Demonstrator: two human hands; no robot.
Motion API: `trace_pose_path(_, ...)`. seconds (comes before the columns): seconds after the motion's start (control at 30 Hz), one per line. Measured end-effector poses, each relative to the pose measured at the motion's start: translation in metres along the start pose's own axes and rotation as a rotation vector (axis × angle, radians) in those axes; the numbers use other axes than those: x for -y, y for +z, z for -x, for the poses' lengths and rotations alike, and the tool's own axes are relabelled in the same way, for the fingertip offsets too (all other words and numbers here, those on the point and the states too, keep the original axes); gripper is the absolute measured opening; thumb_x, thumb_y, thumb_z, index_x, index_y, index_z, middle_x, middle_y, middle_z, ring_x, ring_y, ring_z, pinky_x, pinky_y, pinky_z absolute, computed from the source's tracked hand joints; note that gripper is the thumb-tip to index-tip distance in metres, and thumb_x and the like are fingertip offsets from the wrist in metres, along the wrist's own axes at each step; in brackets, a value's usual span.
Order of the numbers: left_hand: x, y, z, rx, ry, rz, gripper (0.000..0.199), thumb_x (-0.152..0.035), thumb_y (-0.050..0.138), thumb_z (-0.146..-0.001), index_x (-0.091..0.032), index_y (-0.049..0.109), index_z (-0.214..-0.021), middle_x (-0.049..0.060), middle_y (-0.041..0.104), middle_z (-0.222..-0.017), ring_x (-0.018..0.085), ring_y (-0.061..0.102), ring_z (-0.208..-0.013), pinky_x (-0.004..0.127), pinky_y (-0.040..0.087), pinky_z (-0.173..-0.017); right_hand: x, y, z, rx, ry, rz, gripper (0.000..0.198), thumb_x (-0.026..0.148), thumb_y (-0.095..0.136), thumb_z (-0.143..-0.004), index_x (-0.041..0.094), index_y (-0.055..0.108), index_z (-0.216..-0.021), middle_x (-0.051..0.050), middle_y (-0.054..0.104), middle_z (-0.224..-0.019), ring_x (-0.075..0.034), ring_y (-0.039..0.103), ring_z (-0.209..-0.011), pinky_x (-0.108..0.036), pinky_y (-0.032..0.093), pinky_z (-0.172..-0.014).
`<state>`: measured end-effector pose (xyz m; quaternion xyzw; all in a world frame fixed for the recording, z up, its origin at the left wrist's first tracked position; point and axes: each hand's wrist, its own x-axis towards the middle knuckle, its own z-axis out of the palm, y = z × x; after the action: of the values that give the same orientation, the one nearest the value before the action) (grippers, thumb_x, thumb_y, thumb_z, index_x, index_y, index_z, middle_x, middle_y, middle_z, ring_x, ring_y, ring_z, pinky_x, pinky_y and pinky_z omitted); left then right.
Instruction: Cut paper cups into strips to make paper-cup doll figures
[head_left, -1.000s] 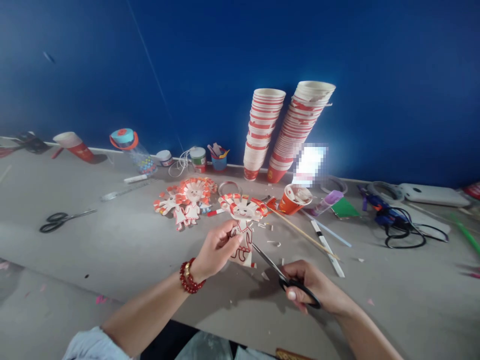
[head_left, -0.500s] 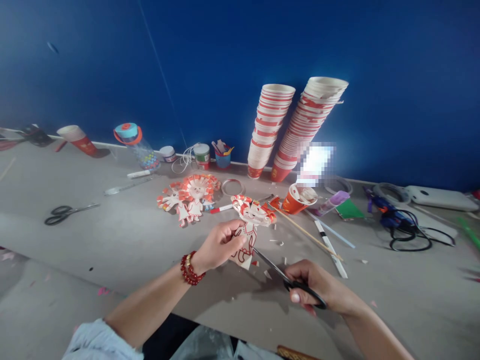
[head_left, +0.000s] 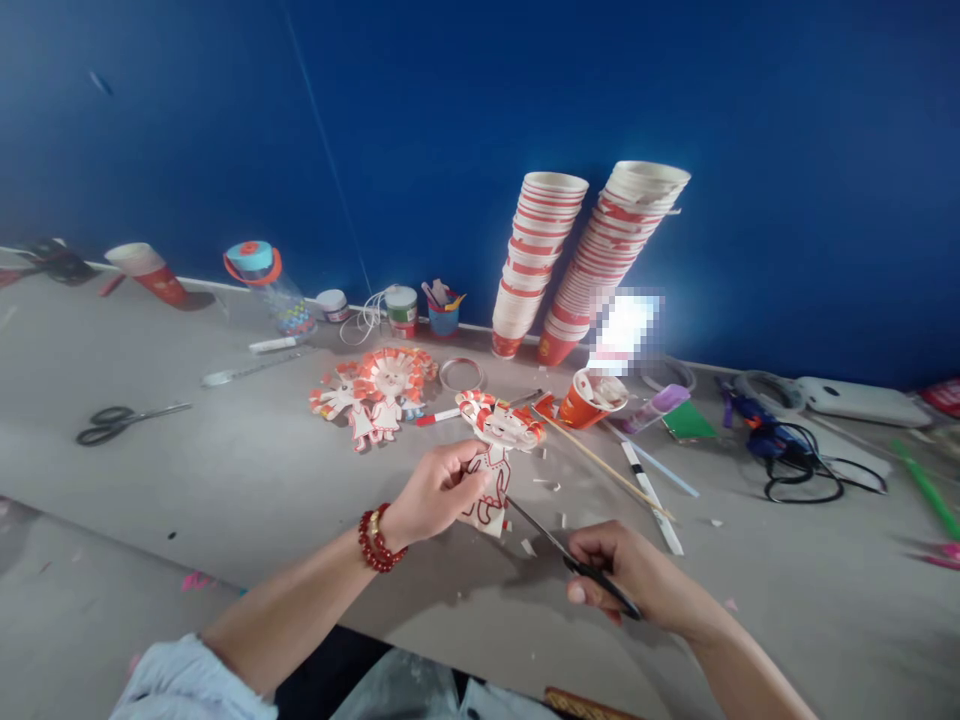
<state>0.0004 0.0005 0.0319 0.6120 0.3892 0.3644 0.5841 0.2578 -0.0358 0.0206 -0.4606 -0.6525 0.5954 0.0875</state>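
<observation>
My left hand, with red beads at the wrist, pinches a paper doll by its body. The doll has an orange-and-white fringed head and a white body drawn in red outline. My right hand grips black-handled scissors. Their blades point up and left, with the tips at the right edge of the doll's body. Whether the tips touch the paper I cannot tell. More finished-looking paper dolls lie on the table beyond my left hand.
Two tall stacks of paper cups lean near the blue wall. A cup of scraps, a wooden stick and a marker lie right of the doll. Spare scissors and a water bottle are at left. Cables sit at right.
The view has shifted slightly. Both hands keep their holds; the scissor blades look closer together and their handles less spread than before.
</observation>
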Motion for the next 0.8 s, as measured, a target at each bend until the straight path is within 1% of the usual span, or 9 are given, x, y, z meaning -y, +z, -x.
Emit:
trace_pose_path(0.1,0.000,0.000,0.000,-0.005,0.005,-0.015,0.011,-0.025,0.048,-0.087,-0.016,0.053,-0.084,-0.008,0.025,-0.058,0.005,0.020,-0.047,0.015,0.018,-0.040,-0.005,-0.001,0.000,-0.017,-0.010,0.041,0.054,0.059,0.069,-0.071,0.021,0.035,-0.054,0.007,0.038,-0.042,-0.008,0.032,-0.041,-0.020,0.023,-0.042)
trace_pose_path(0.2,0.000,0.000,0.000,-0.005,0.003,-0.024,0.012,-0.025,0.048,-0.087,-0.015,0.054,-0.088,-0.008,0.027,-0.059,0.005,0.022,-0.047,0.015,0.019,-0.039,-0.007,-0.003,-0.002,-0.035,-0.036,0.098,0.055,0.060,0.068,-0.071,0.021,0.033,-0.053,0.007,0.034,-0.044,-0.008,0.028,-0.045,-0.021,0.020,-0.043)
trace_pose_path(0.4,0.001,0.000,0.000,-0.005,0.007,-0.068,0.014,-0.026,0.047,-0.088,-0.015,0.056,-0.091,-0.008,0.028,-0.059,0.005,0.022,-0.047,0.016,0.019,-0.039,-0.010,-0.005,-0.005,-0.082,-0.116,0.214,0.058,0.059,0.064,-0.075,0.021,0.025,-0.055,0.007,0.023,-0.055,-0.009,0.020,-0.054,-0.023,0.016,-0.047)
trace_pose_path(0.6,0.003,-0.001,0.000,0.008,0.010,-0.087,0.015,-0.028,0.047,-0.089,-0.015,0.054,-0.088,-0.008,0.026,-0.060,0.005,0.022,-0.047,0.017,0.019,-0.039,-0.016,-0.008,-0.006,-0.096,-0.153,0.289,0.055,0.054,0.066,-0.076,0.020,0.026,-0.057,0.007,0.023,-0.059,-0.010,0.020,-0.057,-0.024,0.016,-0.048)
trace_pose_path(0.8,0.004,-0.002,0.000,0.014,0.006,-0.098,0.014,-0.025,0.047,-0.088,-0.015,0.055,-0.093,-0.008,0.024,-0.060,0.006,0.022,-0.047,0.017,0.019,-0.039,-0.017,-0.008,-0.006,-0.122,-0.139,0.304,0.056,0.052,0.068,-0.074,0.020,0.025,-0.057,0.007,0.023,-0.059,-0.010,0.020,-0.057,-0.024,0.016,-0.048)
